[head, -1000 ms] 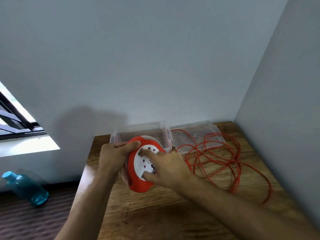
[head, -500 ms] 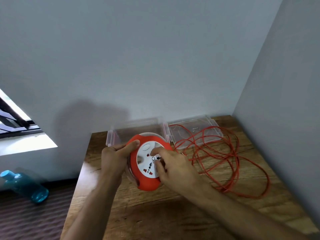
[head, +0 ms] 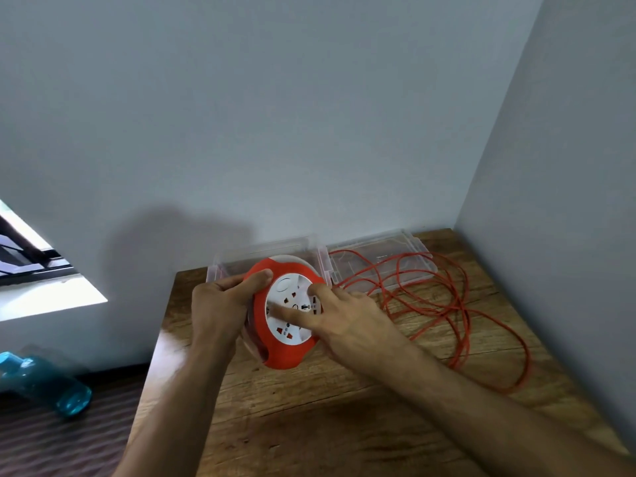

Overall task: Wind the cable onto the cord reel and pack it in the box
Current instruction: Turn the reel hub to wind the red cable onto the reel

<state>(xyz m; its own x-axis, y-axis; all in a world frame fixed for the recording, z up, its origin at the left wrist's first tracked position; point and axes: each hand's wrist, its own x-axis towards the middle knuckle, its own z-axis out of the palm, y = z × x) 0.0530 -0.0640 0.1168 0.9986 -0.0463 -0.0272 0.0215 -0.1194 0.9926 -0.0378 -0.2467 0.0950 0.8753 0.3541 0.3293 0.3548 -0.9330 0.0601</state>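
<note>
A round cord reel (head: 275,352) with a red rim and a white socket face is held tilted above the wooden table (head: 309,418). My left hand (head: 220,304) grips its left edge, thumb over the red rim. My right hand (head: 340,318) lies on the white face, with spread fingers pressing it. The orange cable (head: 461,304) sprawls in loose loops on the table to the right. Behind the reel stands a clear plastic box (head: 261,253), and its clear lid (head: 382,259) lies to the right, partly under the cable.
Walls close off the table at the back and on the right. The table's left edge drops to a dark floor, where a blue water bottle (head: 44,383) lies. A window (head: 20,249) is at the far left.
My right hand's fingers have shifted around the white face, turning it. The loose cable loops have drawn in a little toward the reel. The camera view has shifted slightly.
</note>
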